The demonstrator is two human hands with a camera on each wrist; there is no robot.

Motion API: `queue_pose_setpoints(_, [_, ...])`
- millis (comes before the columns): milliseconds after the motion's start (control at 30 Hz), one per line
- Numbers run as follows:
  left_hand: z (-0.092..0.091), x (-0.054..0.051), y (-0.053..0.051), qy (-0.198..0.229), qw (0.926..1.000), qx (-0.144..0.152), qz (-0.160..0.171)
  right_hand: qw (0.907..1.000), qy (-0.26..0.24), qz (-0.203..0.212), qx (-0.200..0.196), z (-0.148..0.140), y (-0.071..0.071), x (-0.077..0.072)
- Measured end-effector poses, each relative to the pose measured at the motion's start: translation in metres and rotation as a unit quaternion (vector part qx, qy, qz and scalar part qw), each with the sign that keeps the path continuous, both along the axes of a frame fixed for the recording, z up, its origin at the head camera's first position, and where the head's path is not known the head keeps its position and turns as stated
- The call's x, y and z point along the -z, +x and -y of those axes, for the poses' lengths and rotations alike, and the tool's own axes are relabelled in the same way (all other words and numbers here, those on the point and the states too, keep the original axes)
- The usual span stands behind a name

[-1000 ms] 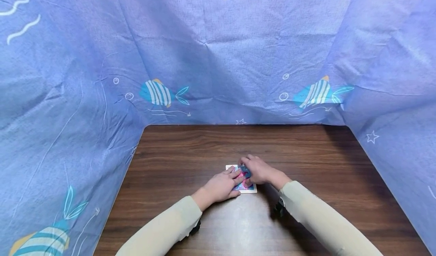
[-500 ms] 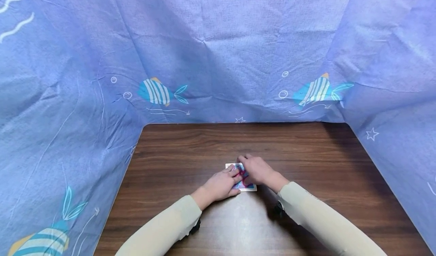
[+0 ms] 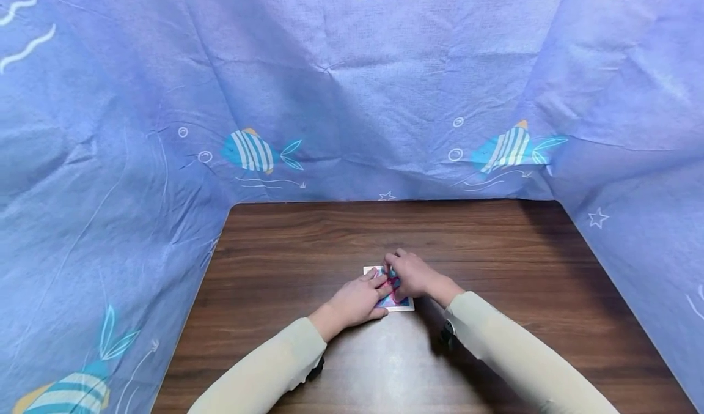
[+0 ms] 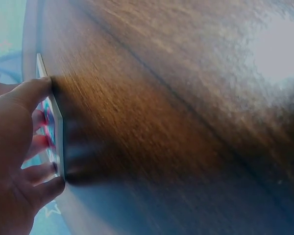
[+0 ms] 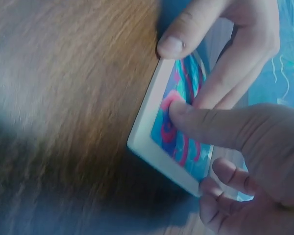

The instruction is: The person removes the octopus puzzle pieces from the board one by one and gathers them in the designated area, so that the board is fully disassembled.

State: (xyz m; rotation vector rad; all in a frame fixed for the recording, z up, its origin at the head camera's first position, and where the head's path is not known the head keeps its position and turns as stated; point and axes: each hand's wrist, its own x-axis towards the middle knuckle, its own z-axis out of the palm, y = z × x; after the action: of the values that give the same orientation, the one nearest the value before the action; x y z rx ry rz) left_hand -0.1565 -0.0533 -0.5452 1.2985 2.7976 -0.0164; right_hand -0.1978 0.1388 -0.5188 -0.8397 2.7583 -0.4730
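Board [image 3: 401, 306] lies partly hidden under spread left hand [image 3: 354, 301]; right hand's [image 3: 417, 276] grip is unclear.

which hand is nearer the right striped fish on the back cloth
Right. In the head view, the right hand is below and left of the striped fish, touching the white-bordered panel; the left hand is farther left and lower, touching it too.
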Motion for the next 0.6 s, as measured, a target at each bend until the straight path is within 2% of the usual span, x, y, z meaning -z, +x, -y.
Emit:
queue_pose_setpoints(200, [-0.0006, 0.0015, 0.0016, 0.007, 1.0000, 0.001, 0.002, 0.9994, -0.017, 0.029, 0.001, -0.0041, -0.0008, 0.0042])
queue_pose_setpoints(300, [-0.0005, 0.0036, 0.0018, 0.009, 0.9999, 0.005, -0.001, 0.9994, -0.011, 0.030, 0.011, -0.0038, 0.0008, 0.0043])
queue_pose_setpoints(433, [0.0002, 0.0051, 0.0013, 0.008, 0.9999, 0.005, -0.008, 0.9995, 0.013, 0.001, 0.030, -0.0020, 0.0035, 0.0023])
queue_pose_setpoints(600, [0.0017, 0.0042, 0.0008, 0.008, 0.9999, 0.004, -0.009, 0.9990, 0.008, -0.026, 0.034, -0.0006, 0.0074, 0.0007])
